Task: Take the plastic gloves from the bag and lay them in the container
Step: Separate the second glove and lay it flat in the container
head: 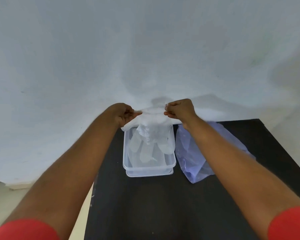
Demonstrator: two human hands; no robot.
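Note:
A clear plastic glove (150, 135) hangs fingers-down over a clear rectangular container (149, 168). My left hand (122, 114) pinches the left end of the glove's cuff. My right hand (179, 110) pinches the right end, so the cuff is stretched between both hands at the container's far side. The glove's fingertips reach down into the container. A pale blue plastic bag (192, 153) lies flat on the table just right of the container, partly under my right forearm.
The container rests on a second clear tray or lid (149, 174). Both sit on a black table (163, 205) pushed against a white wall (145, 49). The table's left edge runs close to the container; pale floor (0, 196) shows at the lower left.

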